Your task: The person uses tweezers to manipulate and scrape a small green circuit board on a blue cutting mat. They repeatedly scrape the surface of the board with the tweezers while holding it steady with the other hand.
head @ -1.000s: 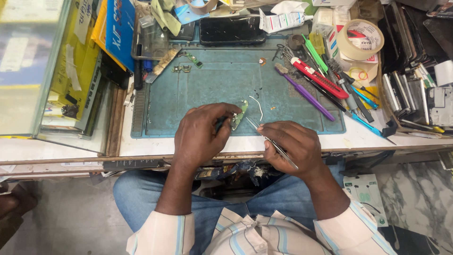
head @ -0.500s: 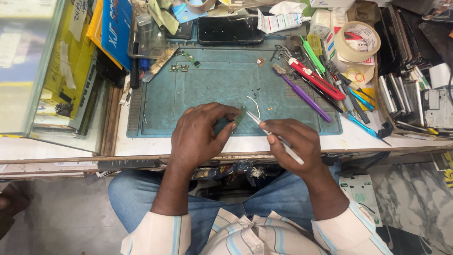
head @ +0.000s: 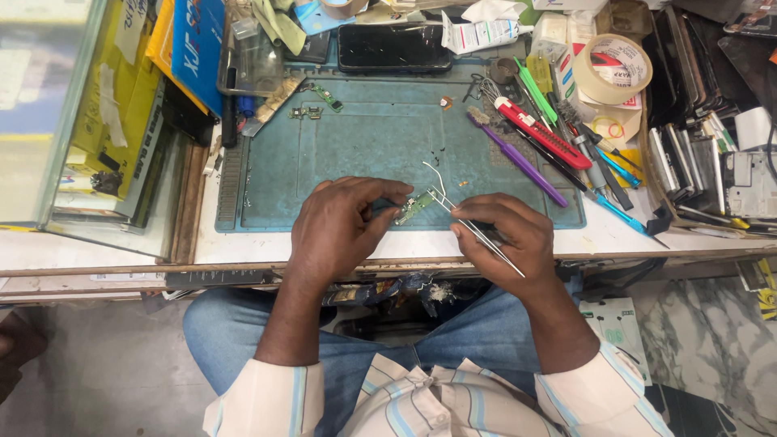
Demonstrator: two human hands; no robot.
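1. Green small circuit board [head: 414, 207]: pinched at its left end by the left hand [head: 340, 226], lying at the near edge of the teal mat [head: 356, 146], long axis slanting up to the right.
2. Metal tweezers [head: 473, 229]: gripped in the right hand [head: 510, 239], tips meeting the board's right end; this hand sits just right of the board.
3. White wire [head: 435, 174]: curls up from the board's right end.
4. Purple tool [head: 522, 158]: well right of the board, on the mat.

The person wears a white long-sleeved shirt with pale blue and tan stripes [head: 437, 400], cuffs turned back at the forearms, and blue denim jeans [head: 243, 340].
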